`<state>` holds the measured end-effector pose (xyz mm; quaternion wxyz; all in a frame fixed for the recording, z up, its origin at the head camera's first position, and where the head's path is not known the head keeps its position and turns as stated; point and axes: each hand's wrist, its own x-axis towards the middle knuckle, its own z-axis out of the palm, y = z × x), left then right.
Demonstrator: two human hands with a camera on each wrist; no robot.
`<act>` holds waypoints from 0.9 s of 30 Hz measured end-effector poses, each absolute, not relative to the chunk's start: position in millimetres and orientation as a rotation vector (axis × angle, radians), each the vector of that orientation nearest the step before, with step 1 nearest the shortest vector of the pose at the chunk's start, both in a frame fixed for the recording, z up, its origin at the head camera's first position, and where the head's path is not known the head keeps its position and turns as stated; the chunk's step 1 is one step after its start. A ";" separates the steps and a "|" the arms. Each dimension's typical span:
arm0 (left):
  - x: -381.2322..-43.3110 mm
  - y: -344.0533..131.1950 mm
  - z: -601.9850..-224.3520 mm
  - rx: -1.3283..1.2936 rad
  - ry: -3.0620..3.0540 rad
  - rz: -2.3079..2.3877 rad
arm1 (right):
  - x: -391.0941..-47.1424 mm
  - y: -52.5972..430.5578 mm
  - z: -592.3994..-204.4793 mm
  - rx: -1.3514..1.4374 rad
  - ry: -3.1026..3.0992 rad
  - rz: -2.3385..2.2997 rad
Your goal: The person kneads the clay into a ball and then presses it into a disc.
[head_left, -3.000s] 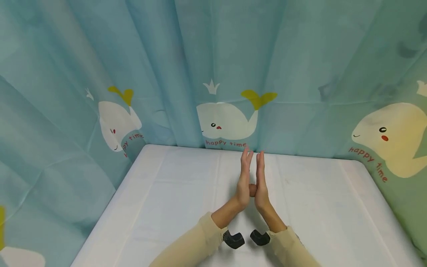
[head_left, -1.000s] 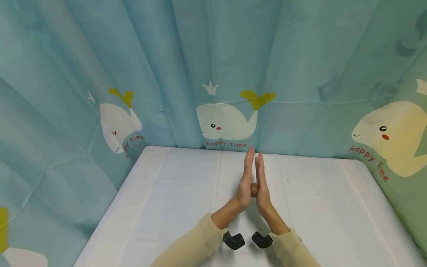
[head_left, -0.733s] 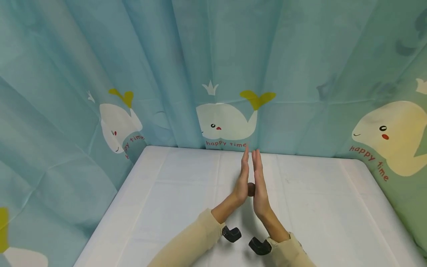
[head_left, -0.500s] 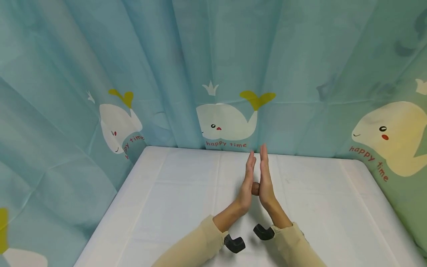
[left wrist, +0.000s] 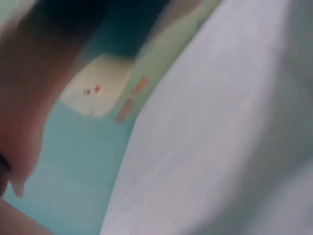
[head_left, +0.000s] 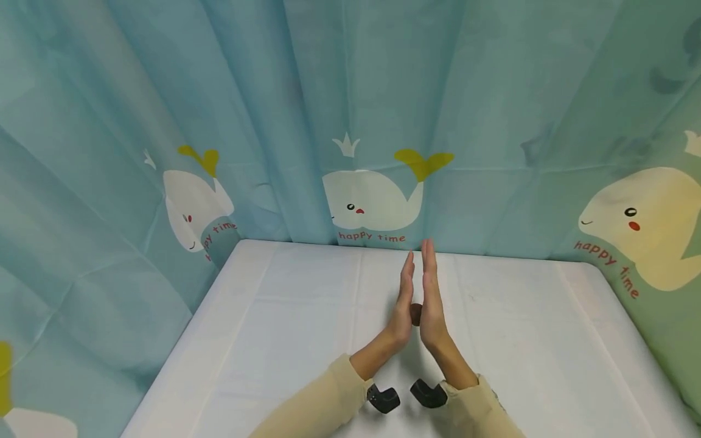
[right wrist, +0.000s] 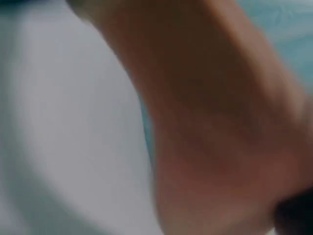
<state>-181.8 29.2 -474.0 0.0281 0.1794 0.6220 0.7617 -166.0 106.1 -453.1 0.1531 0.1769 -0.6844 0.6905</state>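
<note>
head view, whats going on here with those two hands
A person in beige sleeves holds a small round brown thing between the palms of the left hand and right hand. The fingers of both hands are straight and point away from the person. A white table lies below, with a whale-print curtain behind it. What the brown thing is, I can't tell.

The round object (head_left: 415,314) is brown, sleeves (head_left: 312,401) beige, curtain (head_left: 378,79) whale-patterned blue-green.
</note>
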 end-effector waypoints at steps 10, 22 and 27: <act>-183.3 25.7 -446.5 0.729 1.878 2.442 | -165.9 108.0 -480.7 0.426 -1.989 2.138; -171.0 31.6 -460.7 0.751 1.878 2.354 | -180.5 120.9 -465.4 0.481 -1.908 2.056; -175.1 27.7 -443.1 0.831 1.909 2.376 | -174.9 116.1 -486.9 0.448 -1.924 2.163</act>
